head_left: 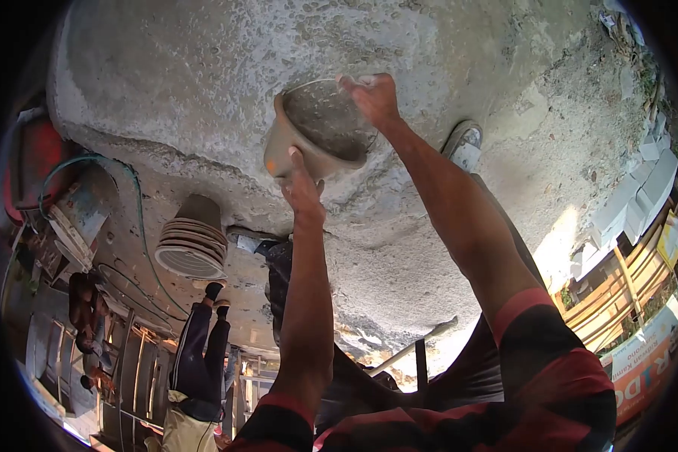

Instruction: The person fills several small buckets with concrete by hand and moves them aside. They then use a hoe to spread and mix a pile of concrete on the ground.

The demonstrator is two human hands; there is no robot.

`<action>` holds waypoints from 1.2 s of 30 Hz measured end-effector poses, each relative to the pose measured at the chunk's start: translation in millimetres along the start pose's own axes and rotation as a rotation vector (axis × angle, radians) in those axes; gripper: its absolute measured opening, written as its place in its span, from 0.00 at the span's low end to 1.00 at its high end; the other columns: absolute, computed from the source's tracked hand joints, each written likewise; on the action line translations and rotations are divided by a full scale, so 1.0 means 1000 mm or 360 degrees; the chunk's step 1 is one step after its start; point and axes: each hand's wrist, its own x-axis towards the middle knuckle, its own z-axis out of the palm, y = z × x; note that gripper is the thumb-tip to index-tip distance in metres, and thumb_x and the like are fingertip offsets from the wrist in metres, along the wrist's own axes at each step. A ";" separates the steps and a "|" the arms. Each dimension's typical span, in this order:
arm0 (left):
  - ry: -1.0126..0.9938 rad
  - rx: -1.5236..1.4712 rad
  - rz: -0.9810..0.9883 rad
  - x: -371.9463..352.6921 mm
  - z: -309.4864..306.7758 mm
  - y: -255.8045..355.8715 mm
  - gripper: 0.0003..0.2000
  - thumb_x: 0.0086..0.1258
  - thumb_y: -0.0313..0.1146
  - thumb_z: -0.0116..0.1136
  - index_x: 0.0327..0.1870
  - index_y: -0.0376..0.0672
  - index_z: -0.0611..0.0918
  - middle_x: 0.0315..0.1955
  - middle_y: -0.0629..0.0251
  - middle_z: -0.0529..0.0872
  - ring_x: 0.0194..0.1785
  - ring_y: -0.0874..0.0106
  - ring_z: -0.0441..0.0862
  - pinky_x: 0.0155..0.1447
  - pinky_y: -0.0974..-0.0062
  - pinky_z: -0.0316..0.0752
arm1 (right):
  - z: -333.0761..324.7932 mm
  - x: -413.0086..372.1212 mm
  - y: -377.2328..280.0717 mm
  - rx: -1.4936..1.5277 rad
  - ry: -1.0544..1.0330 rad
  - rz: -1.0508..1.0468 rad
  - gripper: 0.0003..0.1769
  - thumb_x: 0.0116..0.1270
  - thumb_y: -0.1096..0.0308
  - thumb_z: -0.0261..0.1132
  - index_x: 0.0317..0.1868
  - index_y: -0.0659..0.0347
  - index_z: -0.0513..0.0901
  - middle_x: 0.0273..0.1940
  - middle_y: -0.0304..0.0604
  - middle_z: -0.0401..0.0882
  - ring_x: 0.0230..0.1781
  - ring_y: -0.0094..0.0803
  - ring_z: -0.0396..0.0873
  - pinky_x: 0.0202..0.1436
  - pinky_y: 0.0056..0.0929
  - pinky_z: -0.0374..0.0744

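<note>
A cement-smeared bucket (320, 154) is tilted on its side over the wet grey concrete (226, 53), its mouth facing up and away from me. My right hand (373, 98) is closed at the far side of the mouth, on the thin wire handle. Against the bucket's outer wall near the base, my left hand (303, 192) grips with its thumb on the side; its other fingers are partly hidden beneath. Grey residue coats the bucket's inside.
A stack of buckets (192, 237) lies at left beside a green hose (139, 203). A red wheelbarrow-like container (38, 162) is farther left. Another person (200, 361) stands behind. A shovel-like tool (410, 346) is near my legs; grey blocks (636, 192) lie at right.
</note>
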 end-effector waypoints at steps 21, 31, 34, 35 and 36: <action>-0.0848 -0.0334 0.0144 0.055 -0.054 0.032 0.33 0.80 0.42 0.60 0.78 0.30 0.65 0.65 0.50 0.78 0.62 0.55 0.85 0.69 0.60 0.79 | 0.022 -0.096 -0.216 -0.0792 -0.0229 -0.0675 0.28 0.64 0.51 0.65 0.24 0.73 0.81 0.18 0.57 0.76 0.23 0.46 0.80 0.35 0.48 0.78; 0.0103 0.0336 0.0483 0.003 -0.492 -0.135 0.16 0.77 0.34 0.60 0.57 0.33 0.86 0.56 0.57 0.89 0.57 0.63 0.88 0.63 0.65 0.80 | 0.183 -0.276 -0.429 -0.0864 -0.0563 -0.0832 0.25 0.70 0.55 0.65 0.21 0.67 0.77 0.17 0.35 0.66 0.22 0.22 0.62 0.27 0.36 0.65; 0.0380 0.0155 0.0474 0.011 -0.575 -0.215 0.16 0.74 0.37 0.63 0.55 0.36 0.87 0.52 0.56 0.92 0.55 0.65 0.89 0.63 0.67 0.80 | 0.265 -0.351 -0.473 -0.0928 -0.0743 -0.0932 0.24 0.70 0.57 0.66 0.21 0.67 0.77 0.18 0.33 0.68 0.22 0.22 0.63 0.27 0.35 0.65; 0.0386 0.0097 0.0381 -0.009 -0.593 -0.198 0.16 0.73 0.38 0.65 0.54 0.37 0.87 0.50 0.56 0.92 0.55 0.65 0.89 0.63 0.69 0.80 | 0.295 -0.373 -0.483 -0.0915 -0.0791 -0.0986 0.24 0.70 0.57 0.66 0.21 0.68 0.77 0.18 0.34 0.68 0.22 0.22 0.63 0.28 0.35 0.66; 0.0410 0.0236 0.0288 -0.015 -0.602 -0.195 0.16 0.73 0.38 0.65 0.54 0.37 0.87 0.49 0.57 0.92 0.53 0.66 0.89 0.62 0.70 0.80 | 0.322 -0.393 -0.490 -0.0914 -0.0833 -0.1030 0.24 0.69 0.57 0.66 0.21 0.68 0.78 0.18 0.34 0.69 0.23 0.22 0.64 0.28 0.35 0.66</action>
